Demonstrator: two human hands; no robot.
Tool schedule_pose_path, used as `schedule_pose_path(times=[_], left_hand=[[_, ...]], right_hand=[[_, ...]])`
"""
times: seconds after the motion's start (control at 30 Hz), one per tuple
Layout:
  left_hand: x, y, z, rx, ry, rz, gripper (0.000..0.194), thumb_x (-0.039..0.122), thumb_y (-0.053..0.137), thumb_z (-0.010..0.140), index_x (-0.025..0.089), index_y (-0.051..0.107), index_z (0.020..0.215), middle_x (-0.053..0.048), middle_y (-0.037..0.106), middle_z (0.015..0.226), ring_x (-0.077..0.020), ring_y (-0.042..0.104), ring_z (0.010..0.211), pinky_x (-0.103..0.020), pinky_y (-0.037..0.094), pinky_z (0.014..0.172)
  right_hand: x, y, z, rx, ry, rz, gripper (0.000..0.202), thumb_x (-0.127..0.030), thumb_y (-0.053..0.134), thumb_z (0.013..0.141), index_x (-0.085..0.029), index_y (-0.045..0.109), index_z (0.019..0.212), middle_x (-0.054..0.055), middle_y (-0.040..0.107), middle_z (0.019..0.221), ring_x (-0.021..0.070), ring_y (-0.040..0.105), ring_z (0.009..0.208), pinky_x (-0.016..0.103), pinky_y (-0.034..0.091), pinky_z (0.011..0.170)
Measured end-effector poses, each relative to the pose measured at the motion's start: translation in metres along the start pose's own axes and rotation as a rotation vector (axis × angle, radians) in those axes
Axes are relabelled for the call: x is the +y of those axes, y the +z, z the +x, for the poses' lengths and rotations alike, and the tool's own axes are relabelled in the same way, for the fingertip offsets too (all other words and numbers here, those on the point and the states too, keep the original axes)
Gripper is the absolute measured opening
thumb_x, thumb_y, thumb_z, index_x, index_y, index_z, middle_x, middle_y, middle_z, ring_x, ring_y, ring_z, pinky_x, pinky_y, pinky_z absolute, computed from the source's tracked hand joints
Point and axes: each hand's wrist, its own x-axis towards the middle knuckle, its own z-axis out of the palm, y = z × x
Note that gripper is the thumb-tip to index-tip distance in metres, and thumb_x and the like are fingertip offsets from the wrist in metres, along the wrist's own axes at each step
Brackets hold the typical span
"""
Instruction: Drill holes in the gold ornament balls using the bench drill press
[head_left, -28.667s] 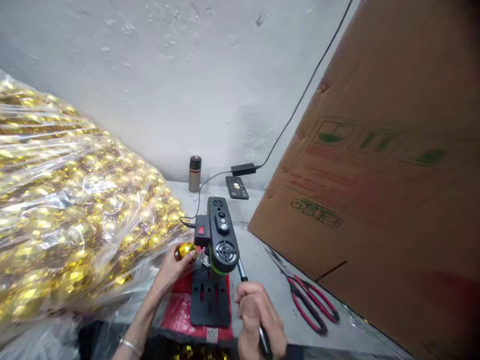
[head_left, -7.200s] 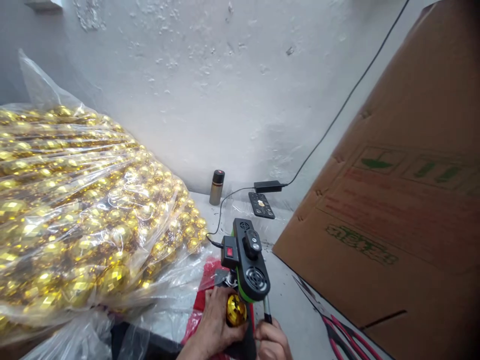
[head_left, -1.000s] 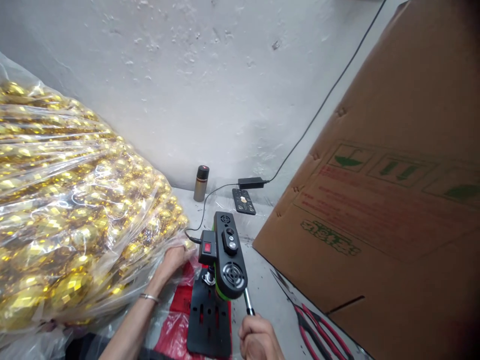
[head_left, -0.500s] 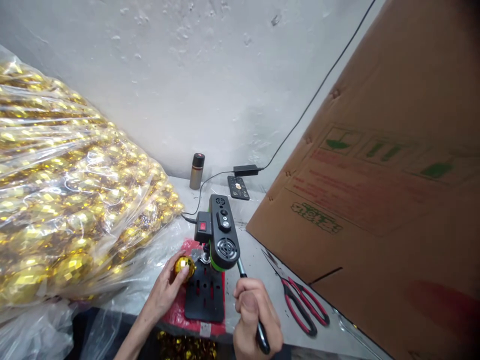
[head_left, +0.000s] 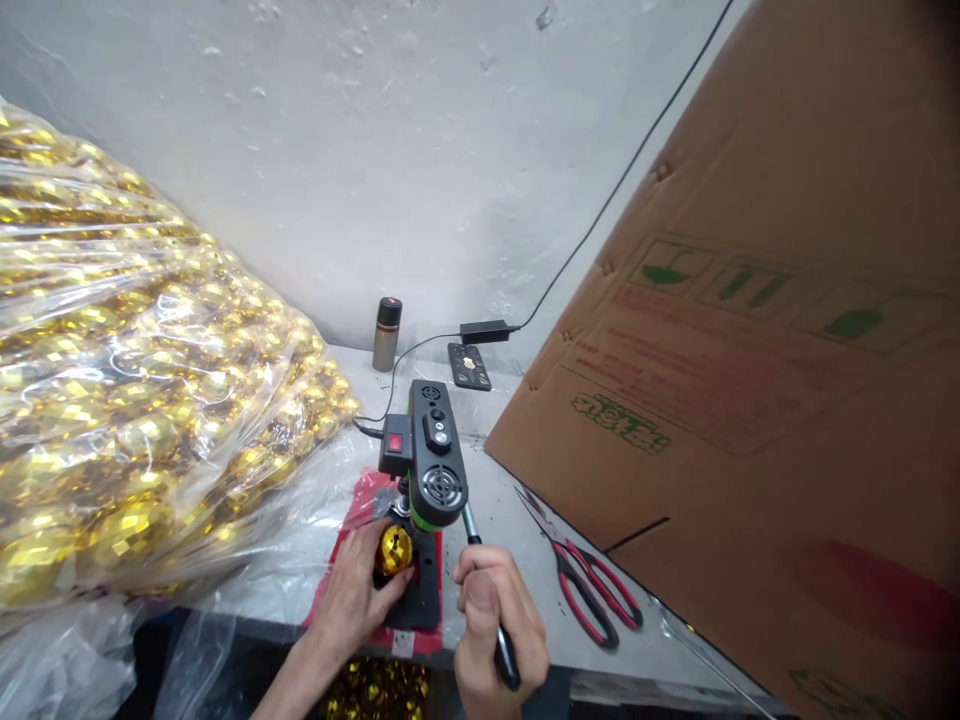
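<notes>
My left hand [head_left: 360, 583] holds a gold mirrored ball [head_left: 395, 550] between thumb and fingers, over the slotted black base plate [head_left: 424, 600] of a small bench drill press. The black head of the drill press [head_left: 439, 450], with a red switch box on its left side, stands above and to the right of the ball. Its lower tool end is hidden under the head. My right hand [head_left: 499, 625] is closed round the black-gripped lever [head_left: 507, 655] on the machine's right side. Red plastic sheeting [head_left: 330, 590] lies under the base.
At left bulges a clear plastic bag [head_left: 165, 400] full of gold balls. A large cardboard box [head_left: 712, 400] leans at right, with red-and-black scissors [head_left: 592, 585] before it. Behind the machine are a dark-capped bottle [head_left: 387, 335], a phone [head_left: 469, 367] and a power adapter [head_left: 484, 331].
My left hand has moved right with the ball, bringing it from the plate's left edge to over the plate. The right hand stays on the lever. The whole view has shifted slightly.
</notes>
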Motion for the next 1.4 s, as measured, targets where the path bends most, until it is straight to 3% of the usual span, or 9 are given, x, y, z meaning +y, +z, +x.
schedule_pose_path(times=[0.27, 0.43, 0.6, 0.87, 1.13, 1.4], left_hand=[[0.013, 0.015, 0.002, -0.002, 0.022, 0.121, 0.047, 0.031, 0.075, 0.083, 0.020, 0.071, 0.128, -0.016, 0.075, 0.121, -0.0385, 0.071, 0.110, -0.057, 0.058, 0.095], [0.012, 0.014, 0.004, -0.023, 0.004, 0.053, 0.040, 0.041, 0.075, 0.087, 0.021, 0.070, 0.121, -0.010, 0.077, 0.104, -0.0336, 0.071, 0.097, -0.051, 0.055, 0.093], [0.014, 0.013, 0.005, -0.048, -0.017, 0.082, 0.039, 0.037, 0.078, 0.084, 0.021, 0.070, 0.119, -0.008, 0.075, 0.100, -0.0319, 0.070, 0.094, -0.049, 0.054, 0.091], [0.016, 0.015, 0.006, -0.073, -0.042, 0.101, 0.037, 0.032, 0.077, 0.083, 0.021, 0.069, 0.118, -0.006, 0.072, 0.095, -0.0318, 0.069, 0.093, -0.047, 0.052, 0.091], [0.023, 0.011, 0.007, -0.106, -0.059, 0.097, 0.035, 0.029, 0.080, 0.083, 0.023, 0.068, 0.115, -0.006, 0.073, 0.097, -0.0321, 0.069, 0.096, -0.046, 0.052, 0.091], [0.028, 0.009, 0.009, -0.123, -0.075, 0.089, 0.037, 0.028, 0.082, 0.083, 0.022, 0.068, 0.117, -0.006, 0.073, 0.099, -0.0320, 0.068, 0.097, -0.046, 0.051, 0.092]], right_hand=[[-0.004, -0.002, 0.004, -0.014, 0.011, -0.012, 0.031, -0.012, 0.045, 0.108, -0.023, 0.051, 0.080, -0.004, 0.055, 0.070, 0.0096, 0.059, 0.063, 0.022, 0.047, 0.058], [-0.004, -0.002, 0.003, -0.002, -0.004, -0.008, 0.031, -0.012, 0.044, 0.108, -0.023, 0.050, 0.080, -0.004, 0.054, 0.069, 0.0094, 0.058, 0.062, 0.021, 0.047, 0.057], [0.002, 0.000, -0.008, 0.008, -0.014, -0.032, 0.032, -0.014, 0.043, 0.109, -0.023, 0.051, 0.079, -0.003, 0.056, 0.070, 0.0095, 0.057, 0.059, 0.022, 0.047, 0.055], [0.016, 0.009, -0.027, 0.104, -0.049, -0.118, 0.038, -0.022, 0.040, 0.112, -0.023, 0.052, 0.077, -0.006, 0.059, 0.070, 0.0085, 0.055, 0.057, 0.029, 0.058, 0.084], [0.015, 0.018, -0.032, 0.196, -0.013, -0.092, 0.040, -0.025, 0.041, 0.113, -0.024, 0.049, 0.074, -0.006, 0.055, 0.068, 0.0087, 0.052, 0.057, 0.028, 0.056, 0.083], [0.018, 0.019, -0.035, 0.192, 0.006, -0.074, 0.041, -0.027, 0.041, 0.114, -0.023, 0.047, 0.073, -0.007, 0.053, 0.069, 0.0083, 0.050, 0.057, 0.027, 0.053, 0.074]])
